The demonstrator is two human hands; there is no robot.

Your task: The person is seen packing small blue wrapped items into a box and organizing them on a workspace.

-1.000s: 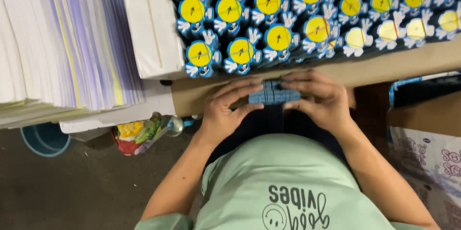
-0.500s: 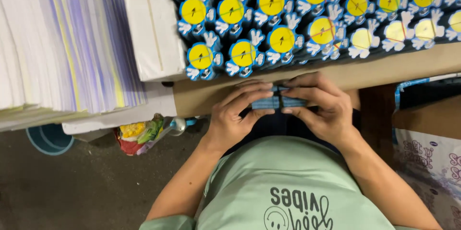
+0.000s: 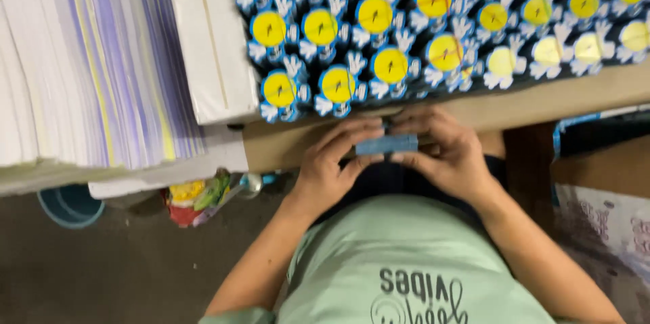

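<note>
— Blue block [image 3: 386, 144]: where?
— Pinched between both hands, just below the front edge of the brown desk [image 3: 542, 97], above the green shirt [image 3: 406, 263].

— Around the block?
— Beyond it on the desk, rows of yellow-and-blue round toys [image 3: 338, 83] with white hands, nearest ones just past the fingertips. Up and to the left, a white box [image 3: 213, 39], then stacked paper sheets [image 3: 81, 60]. Far lower left, a blue bucket [image 3: 68, 205] on the floor. To the right, a cardboard carton [image 3: 602, 168].

— Anything in the way?
— Only fingers, wrapped over both ends.

— Look of the block?
— Flat, oblong, dull blue; blurred, details unclear.

— Fingers?
— Left hand [image 3: 328, 165] and right hand [image 3: 447, 155] both curled, thumbs under, fingertips [image 3: 362, 127] on top, gripping the block.
</note>
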